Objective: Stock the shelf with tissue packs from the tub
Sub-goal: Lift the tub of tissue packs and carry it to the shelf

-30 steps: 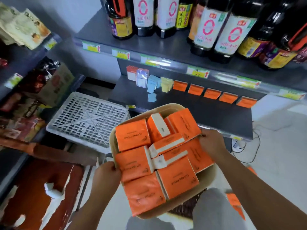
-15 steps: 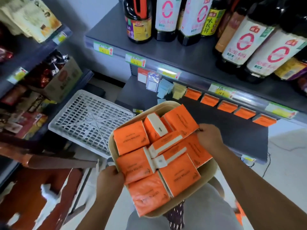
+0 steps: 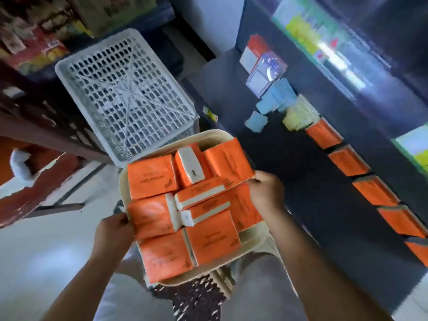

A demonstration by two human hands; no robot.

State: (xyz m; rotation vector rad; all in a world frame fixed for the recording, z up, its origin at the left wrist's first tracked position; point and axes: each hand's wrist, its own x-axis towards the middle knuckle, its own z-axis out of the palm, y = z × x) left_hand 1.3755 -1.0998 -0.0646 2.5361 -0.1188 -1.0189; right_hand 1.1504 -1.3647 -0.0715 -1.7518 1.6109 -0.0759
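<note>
Left hand [image 3: 114, 230] and right hand [image 3: 266, 193] seemingly grip tub [image 3: 215, 134] rims beside shelf [image 3: 289, 172].

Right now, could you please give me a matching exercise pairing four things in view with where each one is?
Things:
1. left hand
2. right hand
3. white lattice crate
4. row of orange tissue packs

Places:
A. on the dark shelf
B. gripping the right side of the tub
C. beyond the tub, left of the shelf
D. gripping the tub's near-left rim

Pairs: 1-D, 2-B, 3-C, 4-A.
</note>
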